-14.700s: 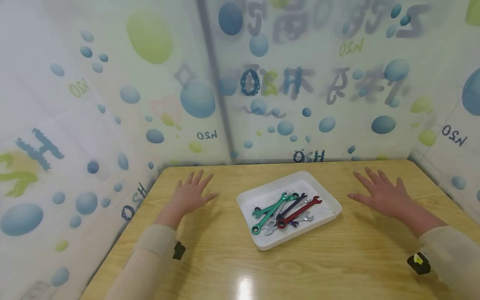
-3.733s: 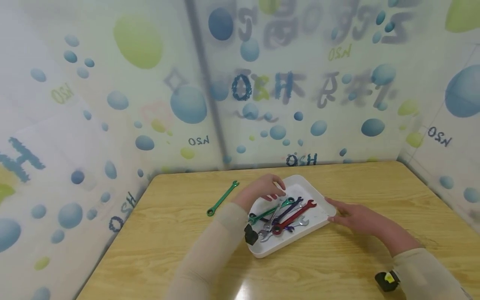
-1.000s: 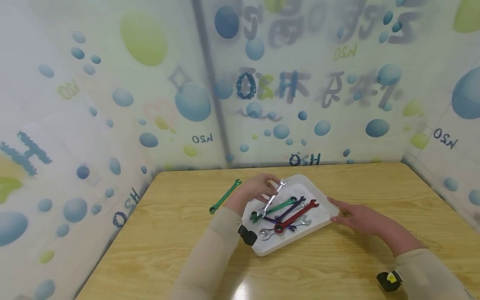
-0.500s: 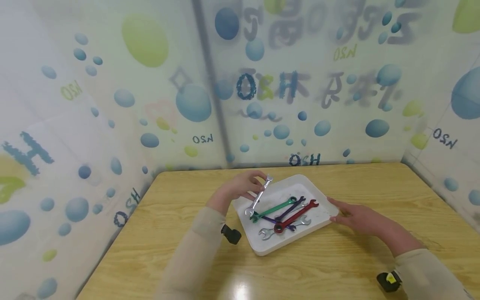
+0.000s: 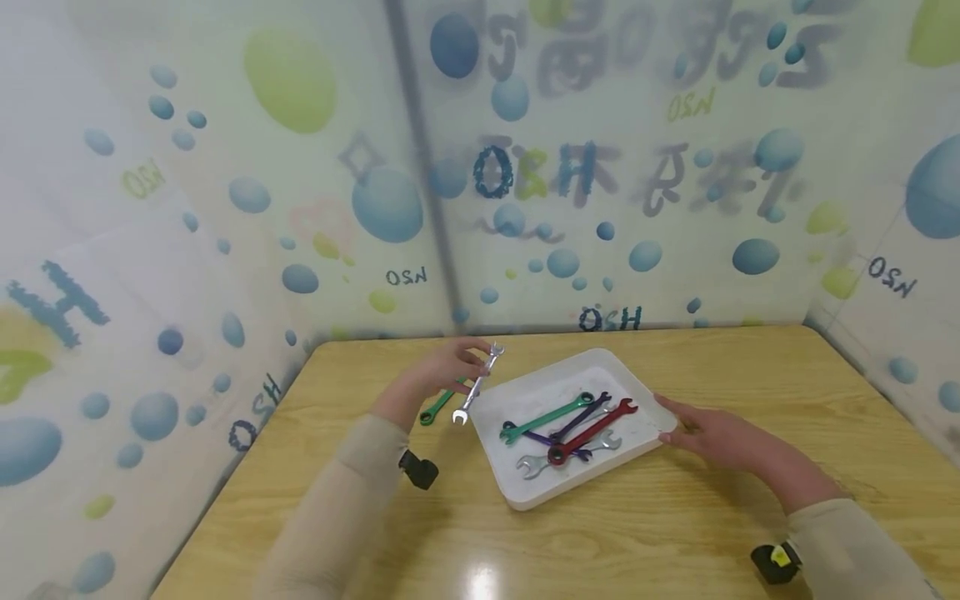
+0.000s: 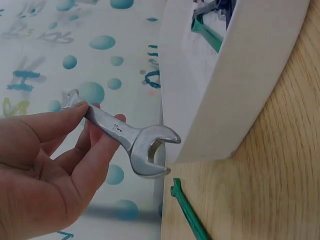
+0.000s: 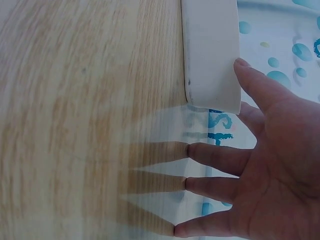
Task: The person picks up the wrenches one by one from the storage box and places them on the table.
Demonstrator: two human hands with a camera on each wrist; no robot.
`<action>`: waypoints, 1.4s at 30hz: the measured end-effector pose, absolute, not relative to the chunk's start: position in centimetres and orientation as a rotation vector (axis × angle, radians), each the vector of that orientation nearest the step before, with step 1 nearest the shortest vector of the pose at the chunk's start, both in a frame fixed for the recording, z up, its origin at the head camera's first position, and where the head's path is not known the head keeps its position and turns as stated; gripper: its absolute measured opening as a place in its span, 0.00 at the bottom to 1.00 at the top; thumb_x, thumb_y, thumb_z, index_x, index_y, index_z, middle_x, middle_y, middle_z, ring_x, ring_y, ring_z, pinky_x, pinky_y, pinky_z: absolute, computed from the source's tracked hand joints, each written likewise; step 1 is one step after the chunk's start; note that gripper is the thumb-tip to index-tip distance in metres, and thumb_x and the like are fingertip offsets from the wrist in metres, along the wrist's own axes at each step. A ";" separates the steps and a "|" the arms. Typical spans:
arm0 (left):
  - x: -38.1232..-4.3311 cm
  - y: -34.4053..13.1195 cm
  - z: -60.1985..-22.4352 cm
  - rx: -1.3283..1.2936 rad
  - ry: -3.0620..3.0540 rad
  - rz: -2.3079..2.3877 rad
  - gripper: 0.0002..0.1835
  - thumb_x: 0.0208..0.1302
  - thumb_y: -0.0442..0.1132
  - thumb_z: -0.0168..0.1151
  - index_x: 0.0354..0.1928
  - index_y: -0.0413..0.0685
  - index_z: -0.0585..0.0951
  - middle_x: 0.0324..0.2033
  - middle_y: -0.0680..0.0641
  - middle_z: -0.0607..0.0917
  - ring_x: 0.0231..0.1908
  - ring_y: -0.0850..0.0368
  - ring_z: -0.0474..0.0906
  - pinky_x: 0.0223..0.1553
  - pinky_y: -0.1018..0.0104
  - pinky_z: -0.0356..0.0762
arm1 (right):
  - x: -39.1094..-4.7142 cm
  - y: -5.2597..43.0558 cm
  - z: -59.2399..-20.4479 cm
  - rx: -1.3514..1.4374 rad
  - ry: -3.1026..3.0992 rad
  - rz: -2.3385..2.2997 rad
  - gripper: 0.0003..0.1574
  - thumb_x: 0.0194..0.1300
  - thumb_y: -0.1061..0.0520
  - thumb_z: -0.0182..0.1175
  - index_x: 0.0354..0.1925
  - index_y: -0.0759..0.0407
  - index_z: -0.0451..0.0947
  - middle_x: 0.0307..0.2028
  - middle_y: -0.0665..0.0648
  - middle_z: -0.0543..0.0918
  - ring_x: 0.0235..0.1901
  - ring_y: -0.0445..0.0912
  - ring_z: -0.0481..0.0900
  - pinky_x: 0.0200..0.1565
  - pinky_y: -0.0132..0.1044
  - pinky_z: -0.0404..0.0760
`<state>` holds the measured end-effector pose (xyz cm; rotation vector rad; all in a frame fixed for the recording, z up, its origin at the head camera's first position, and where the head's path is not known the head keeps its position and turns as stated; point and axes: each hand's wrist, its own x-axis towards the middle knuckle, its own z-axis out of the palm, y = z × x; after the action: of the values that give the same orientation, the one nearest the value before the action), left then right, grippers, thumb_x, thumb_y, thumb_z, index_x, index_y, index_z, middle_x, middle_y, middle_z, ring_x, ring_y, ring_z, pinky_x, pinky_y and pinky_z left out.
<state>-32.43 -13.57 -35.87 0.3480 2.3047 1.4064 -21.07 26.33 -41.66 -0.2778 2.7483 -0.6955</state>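
My left hand (image 5: 438,371) pinches a silver wrench (image 5: 477,387) between thumb and fingers, in the air just left of the white tray (image 5: 600,470). The left wrist view shows its open-ended head (image 6: 147,152) up close. Below and behind that hand, a green wrench (image 5: 435,411) lies on the table, partly hidden. Fingers spread, my right hand (image 5: 716,433) touches the tray's right corner; in the right wrist view the thumb (image 7: 250,72) meets the rim. Inside the tray lie another green wrench (image 5: 547,417), a red wrench (image 5: 596,431), purple ones and silver ones, some overlapping.
A wooden table (image 5: 630,533) carries the tray at an angle. Printed panels with blue and green bubbles (image 5: 386,204) stand along its back and sides.
A green wrench has gone from the tray to the table at left. My left hand has lifted the silver wrench and carried it leftward past the tray's edge. The right hand keeps its place.
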 end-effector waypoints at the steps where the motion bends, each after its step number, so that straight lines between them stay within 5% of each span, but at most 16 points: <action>1: -32.6 -13.8 -35.8 0.340 2.306 1.416 0.19 0.68 0.29 0.58 0.60 0.42 0.73 0.48 0.36 0.80 0.47 0.37 0.79 0.38 0.57 0.82 | -21.0 26.4 -41.6 -0.276 2.752 -0.692 0.51 0.67 0.30 0.53 0.75 0.54 0.52 0.64 0.78 0.64 0.61 0.74 0.63 0.56 0.69 0.63; 24: -36.0 -19.3 -37.2 0.147 2.435 1.286 0.20 0.67 0.25 0.54 0.60 0.37 0.75 0.53 0.31 0.78 0.52 0.35 0.77 0.41 0.55 0.82 | -20.9 26.4 -41.8 -0.288 2.772 -0.663 0.53 0.65 0.27 0.51 0.75 0.54 0.52 0.63 0.77 0.65 0.60 0.73 0.65 0.56 0.67 0.65; 34: -37.5 -19.0 -38.2 0.044 2.478 1.187 0.19 0.64 0.25 0.58 0.58 0.39 0.78 0.40 0.40 0.82 0.41 0.46 0.81 0.39 0.56 0.82 | -20.9 26.3 -41.9 -0.284 2.771 -0.684 0.52 0.66 0.28 0.51 0.75 0.54 0.52 0.64 0.77 0.65 0.60 0.73 0.65 0.55 0.68 0.65; 42: -38.7 -19.0 -38.9 -0.008 2.484 1.134 0.19 0.65 0.24 0.56 0.58 0.38 0.78 0.43 0.39 0.81 0.44 0.46 0.80 0.44 0.54 0.80 | -20.9 26.4 -41.8 -0.288 2.779 -0.684 0.51 0.66 0.29 0.52 0.75 0.54 0.54 0.63 0.77 0.66 0.60 0.72 0.65 0.56 0.67 0.64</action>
<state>-38.72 -19.02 -38.85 -0.0083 2.4839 1.1336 -20.90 26.38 -41.84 -0.2882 2.7789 -0.6844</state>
